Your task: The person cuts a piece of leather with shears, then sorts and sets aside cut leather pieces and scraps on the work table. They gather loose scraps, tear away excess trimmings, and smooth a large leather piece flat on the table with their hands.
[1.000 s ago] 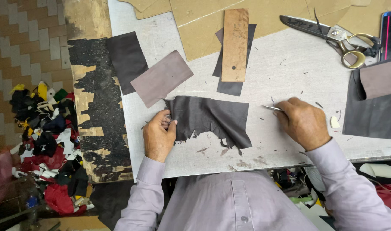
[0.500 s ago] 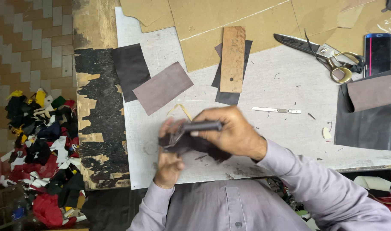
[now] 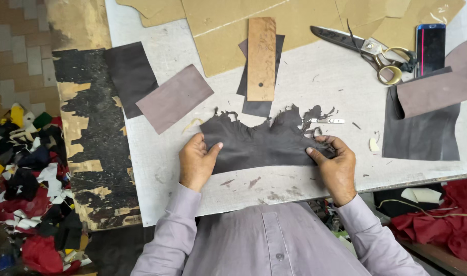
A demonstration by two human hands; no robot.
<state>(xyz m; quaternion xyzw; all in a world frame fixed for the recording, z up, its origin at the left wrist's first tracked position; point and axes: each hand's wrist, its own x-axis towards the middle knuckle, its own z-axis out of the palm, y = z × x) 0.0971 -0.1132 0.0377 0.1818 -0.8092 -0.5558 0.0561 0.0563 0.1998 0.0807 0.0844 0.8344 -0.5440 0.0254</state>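
A dark leather scrap (image 3: 264, 145) is held flat on the tabletop (image 3: 305, 87) – left hand (image 3: 196, 161) and right hand (image 3: 336, 164) fingers clamped on its ends.

Spread flat on the table (image 3: 315, 82), ragged leather piece (image 3: 264, 143) — pinned at its ends by left hand (image 3: 196, 162) and right hand (image 3: 335, 166). Behind it, wooden block (image 3: 261, 59); far right, scissors (image 3: 366, 48), phone (image 3: 430, 48) — left, on the floor, scrap pile (image 3: 24, 174).
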